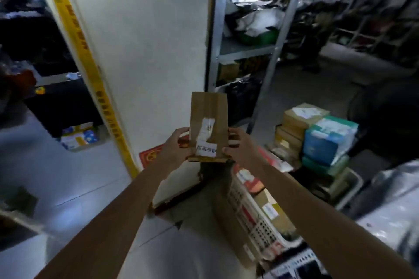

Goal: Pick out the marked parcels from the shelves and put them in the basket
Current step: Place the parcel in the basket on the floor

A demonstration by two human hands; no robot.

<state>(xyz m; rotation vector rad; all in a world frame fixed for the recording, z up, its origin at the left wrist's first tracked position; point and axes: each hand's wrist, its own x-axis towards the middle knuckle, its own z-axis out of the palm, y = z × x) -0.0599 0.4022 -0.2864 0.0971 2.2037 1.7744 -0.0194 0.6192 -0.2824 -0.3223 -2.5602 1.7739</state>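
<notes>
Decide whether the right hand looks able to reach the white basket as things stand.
Probably yes. The right hand grips the brown parcel together with the left hand. The white basket sits lower, slightly to its right, open-topped, with nothing visibly between them.

White pillar [145, 41], yellow tape [105, 102] along edge.

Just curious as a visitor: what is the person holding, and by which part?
A flat brown cardboard parcel with a white label, gripped near its lower end: left hand on its left edge, right hand on the right.
</notes>
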